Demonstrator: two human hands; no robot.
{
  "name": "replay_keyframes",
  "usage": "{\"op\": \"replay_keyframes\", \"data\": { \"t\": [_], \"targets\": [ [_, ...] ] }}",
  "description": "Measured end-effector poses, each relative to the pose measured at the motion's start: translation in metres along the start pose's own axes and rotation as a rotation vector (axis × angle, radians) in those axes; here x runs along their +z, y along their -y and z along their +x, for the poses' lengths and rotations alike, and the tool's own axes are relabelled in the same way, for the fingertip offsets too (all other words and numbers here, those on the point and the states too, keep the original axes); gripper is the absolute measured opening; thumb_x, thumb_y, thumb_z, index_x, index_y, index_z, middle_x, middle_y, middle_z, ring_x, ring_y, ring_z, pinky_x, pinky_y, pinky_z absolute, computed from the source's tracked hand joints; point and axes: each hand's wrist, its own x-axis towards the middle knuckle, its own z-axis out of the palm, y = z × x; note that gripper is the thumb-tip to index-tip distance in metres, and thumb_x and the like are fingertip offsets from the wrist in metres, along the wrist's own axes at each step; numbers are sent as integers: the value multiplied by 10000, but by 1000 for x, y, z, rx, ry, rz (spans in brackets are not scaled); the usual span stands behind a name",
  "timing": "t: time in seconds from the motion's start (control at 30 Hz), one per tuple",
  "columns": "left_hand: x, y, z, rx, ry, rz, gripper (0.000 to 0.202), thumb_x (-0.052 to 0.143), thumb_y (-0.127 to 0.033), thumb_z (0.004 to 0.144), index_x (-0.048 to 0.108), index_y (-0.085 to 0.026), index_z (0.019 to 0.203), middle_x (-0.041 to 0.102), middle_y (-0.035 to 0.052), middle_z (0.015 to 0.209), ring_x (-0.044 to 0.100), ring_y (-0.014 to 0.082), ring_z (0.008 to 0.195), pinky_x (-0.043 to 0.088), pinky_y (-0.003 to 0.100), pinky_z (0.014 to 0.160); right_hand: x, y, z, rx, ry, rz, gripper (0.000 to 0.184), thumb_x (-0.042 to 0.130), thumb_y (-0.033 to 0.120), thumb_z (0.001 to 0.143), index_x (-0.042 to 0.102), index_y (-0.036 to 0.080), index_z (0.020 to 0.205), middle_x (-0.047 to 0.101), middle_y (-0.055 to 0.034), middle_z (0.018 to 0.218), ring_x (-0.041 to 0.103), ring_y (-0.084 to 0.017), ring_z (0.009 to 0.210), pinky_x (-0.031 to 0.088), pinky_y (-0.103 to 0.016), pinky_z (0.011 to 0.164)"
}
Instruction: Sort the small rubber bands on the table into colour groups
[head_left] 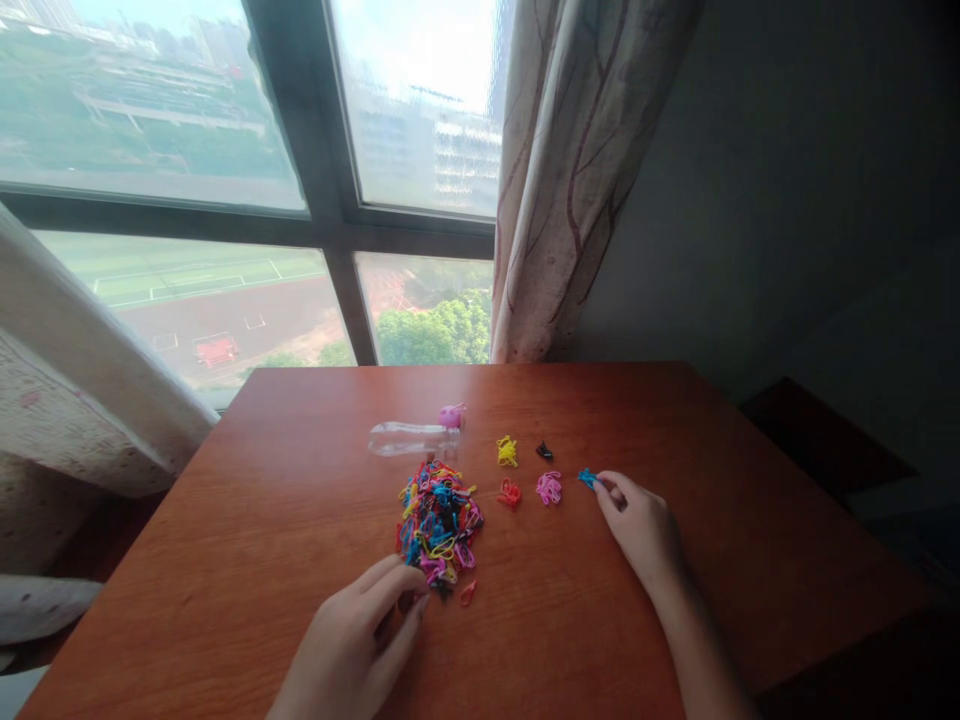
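A mixed heap of small coloured plastic pins (439, 515), shaped like knitting stitch markers, lies on the wooden table. At its near edge is my left hand (356, 625), thumb and fingertips brought together; whatever they pinch is hidden. To the right, my right hand (643, 525) pinches a blue plastic pin at a little blue pile (586, 478). Sorted by colour, other small piles sit between heap and right hand: yellow pins (507, 451), black pins (544, 451), red pins (509, 493) and pink pins (549, 488). One loose red pin (468, 593) rests beside the heap.
Behind the heap a clear plastic bottle (409, 439) lies on its side, a pink cap (451, 415) near its mouth. The brown table (562, 630) ends at a window (330, 230) with a patterned curtain (570, 180) on the right.
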Motion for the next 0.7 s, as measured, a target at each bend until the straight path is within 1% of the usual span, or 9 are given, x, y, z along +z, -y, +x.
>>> {"op": "replay_keyframes", "data": {
  "t": [0.1,0.33,0.43,0.53,0.6,0.7],
  "targets": [
    [-1,0,-1,-7,0,11,166,452,-206,950,606,-232,895,627,-10,792,586,107,622,440,185,595,2,1,-2,8,8,21,312,493,418,927,724,209,946,696,-45,702,630,-183,590,367,-278,551],
    [-2,-2,-1,-19,-3,63,157,459,-205,940,606,-236,894,641,-5,793,618,120,652,459,187,611,-1,4,-2,-3,-20,16,403,442,471,941,730,190,960,668,-52,648,619,-189,573,374,-285,556],
    [-1,-4,0,-1,-2,69,175,451,-192,937,616,-251,926,669,2,858,652,124,706,478,183,643,-3,8,-4,-10,-41,25,396,449,467,939,727,188,977,658,-45,642,618,-185,572,379,-279,556],
    [2,-5,0,19,5,79,193,441,-190,940,622,-258,941,682,12,926,673,126,754,493,180,670,-4,18,-9,-26,-63,53,378,462,448,939,727,182,985,647,-35,621,608,-172,551,399,-269,562],
    [3,-6,0,29,12,100,204,432,-191,942,625,-256,941,679,16,917,676,127,751,496,179,670,-4,29,-15,-45,-63,86,351,472,420,941,727,182,978,641,-26,607,594,-161,528,417,-261,568],
    [5,-10,1,40,32,144,229,411,-184,946,628,-255,927,673,14,884,670,128,711,493,185,635,0,49,-28,-91,-24,171,287,483,355,947,722,197,943,692,-37,688,626,-157,565,452,-248,596]
  ]
}}
